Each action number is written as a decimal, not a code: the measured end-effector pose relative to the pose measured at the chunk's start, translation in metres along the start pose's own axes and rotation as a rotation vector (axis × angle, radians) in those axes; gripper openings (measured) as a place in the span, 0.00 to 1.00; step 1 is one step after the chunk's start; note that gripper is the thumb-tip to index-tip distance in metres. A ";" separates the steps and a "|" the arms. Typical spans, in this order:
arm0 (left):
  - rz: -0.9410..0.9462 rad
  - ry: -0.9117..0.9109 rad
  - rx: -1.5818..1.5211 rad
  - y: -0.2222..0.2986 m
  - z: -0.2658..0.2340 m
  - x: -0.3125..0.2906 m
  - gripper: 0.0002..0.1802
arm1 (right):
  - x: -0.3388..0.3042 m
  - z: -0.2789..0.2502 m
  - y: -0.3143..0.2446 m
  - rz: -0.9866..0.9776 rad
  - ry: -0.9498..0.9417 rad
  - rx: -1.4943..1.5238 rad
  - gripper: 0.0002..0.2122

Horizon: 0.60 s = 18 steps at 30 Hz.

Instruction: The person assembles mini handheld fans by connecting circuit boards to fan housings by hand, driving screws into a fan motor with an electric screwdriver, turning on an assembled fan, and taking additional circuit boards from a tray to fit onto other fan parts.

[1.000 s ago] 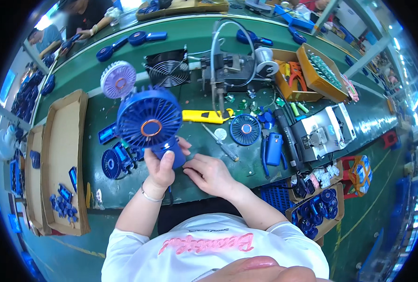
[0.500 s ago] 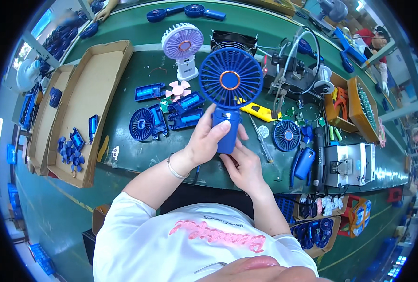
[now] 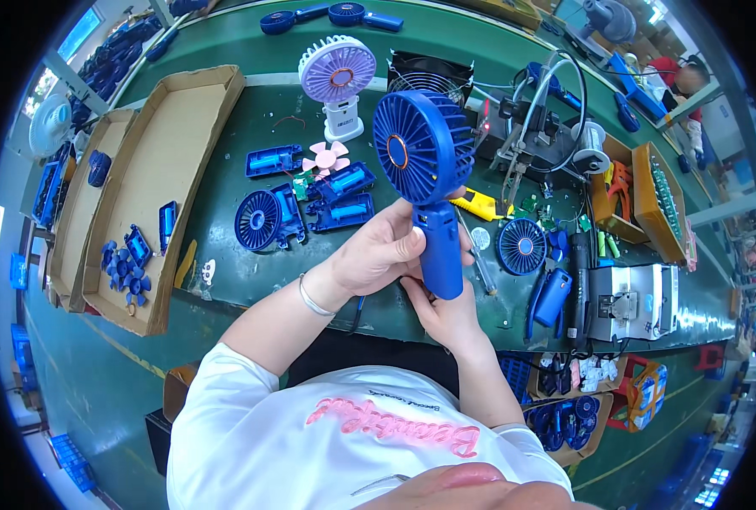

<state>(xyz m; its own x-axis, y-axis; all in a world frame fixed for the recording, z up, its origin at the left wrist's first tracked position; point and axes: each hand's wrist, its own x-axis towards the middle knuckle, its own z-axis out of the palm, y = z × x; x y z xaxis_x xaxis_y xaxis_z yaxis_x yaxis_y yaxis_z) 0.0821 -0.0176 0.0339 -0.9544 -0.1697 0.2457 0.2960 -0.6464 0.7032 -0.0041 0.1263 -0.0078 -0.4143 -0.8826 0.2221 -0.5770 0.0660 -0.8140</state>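
Upright above the near part of the bench, a blue handheld fan [image 3: 440, 246] is turned partly sideways, its round grille toward the left. My left hand [image 3: 373, 255] wraps its handle, thumb on the front near the top. Lower down, my right hand [image 3: 447, 316] closes around the handle's bottom end, its fingers partly hidden behind it. Left of the hands lie opened blue fan housings [image 3: 342, 212], a blue fan head [image 3: 259, 219] and a pink fan blade [image 3: 325, 159]. A yellow utility knife [image 3: 480, 204] rests just beyond the fan.
A white fan [image 3: 340, 123] stands at the back. Cardboard trays [image 3: 192, 110] with blue parts occupy the left. On the right are a soldering stand [image 3: 514, 149], a solder spool [image 3: 592, 144], a blue round grille [image 3: 521, 246], a wooden box [image 3: 620, 217] and a grey-white device [image 3: 633, 297].
The handheld fan has turned from facing me to a sideways angle, its handle shifting slightly right. Both my hands have stayed on it.
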 end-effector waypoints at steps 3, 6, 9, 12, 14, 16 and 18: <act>-0.027 -0.097 -0.040 0.002 -0.001 -0.001 0.43 | 0.001 -0.002 -0.003 0.018 -0.038 -0.044 0.08; -0.028 -0.153 -0.092 -0.001 -0.002 -0.001 0.44 | 0.002 -0.001 0.004 0.053 -0.086 -0.040 0.16; -0.049 -0.143 -0.091 -0.001 -0.002 -0.001 0.45 | 0.002 -0.003 0.001 0.043 -0.097 -0.009 0.18; -0.072 -0.063 -0.066 0.001 0.003 -0.001 0.45 | 0.003 -0.005 -0.003 0.028 -0.091 -0.025 0.18; -0.076 -0.055 -0.057 0.002 0.002 -0.001 0.45 | 0.002 -0.003 -0.003 0.025 -0.082 -0.040 0.17; -0.081 -0.049 -0.049 0.003 0.002 0.000 0.44 | 0.000 -0.002 0.002 0.030 -0.104 -0.029 0.14; -0.086 0.002 -0.024 0.005 0.004 0.000 0.43 | 0.000 0.001 -0.002 0.017 -0.028 0.002 0.10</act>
<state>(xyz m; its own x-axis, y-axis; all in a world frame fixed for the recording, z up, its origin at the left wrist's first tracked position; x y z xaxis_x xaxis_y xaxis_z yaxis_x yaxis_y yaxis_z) 0.0835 -0.0179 0.0402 -0.9763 -0.1141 0.1841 0.2121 -0.6761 0.7057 -0.0028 0.1261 -0.0069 -0.4046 -0.8939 0.1928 -0.5688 0.0808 -0.8185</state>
